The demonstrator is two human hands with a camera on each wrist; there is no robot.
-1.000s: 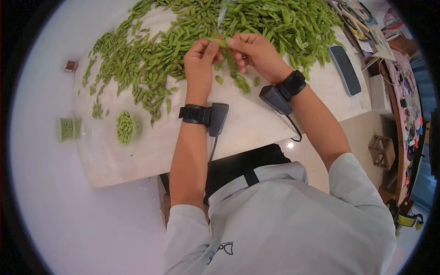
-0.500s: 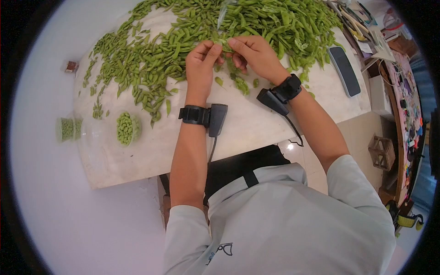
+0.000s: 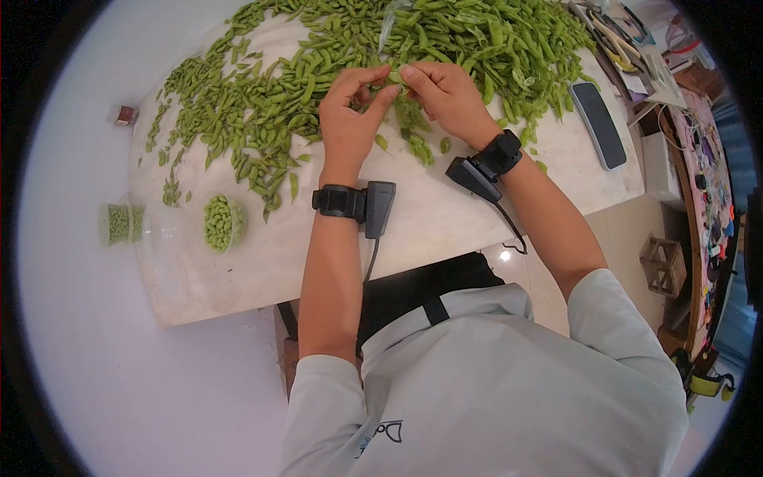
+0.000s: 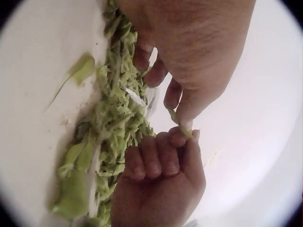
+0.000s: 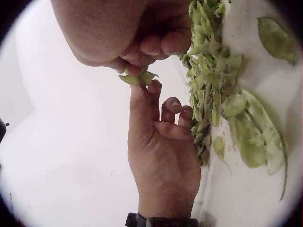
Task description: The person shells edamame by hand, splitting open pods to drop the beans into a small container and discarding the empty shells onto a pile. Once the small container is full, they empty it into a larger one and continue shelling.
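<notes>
Both hands meet over a big heap of green bean pods on a white table. My left hand and right hand pinch one green pod between their fingertips, just above the heap. In the left wrist view the pod sits between the left thumb from above and the curled right fingers below. In the right wrist view the right fingertips grip the pod, and the left thumb touches it from underneath.
A glass jar of shelled beans stands at the table's left front, with a second container of beans further left. A dark phone lies at the right. Cluttered shelves fill the far right. Loose pods lie near the jar.
Both hands have shifted slightly up toward the heap with the pod. The left forefinger and thumb have spread wider around it.
</notes>
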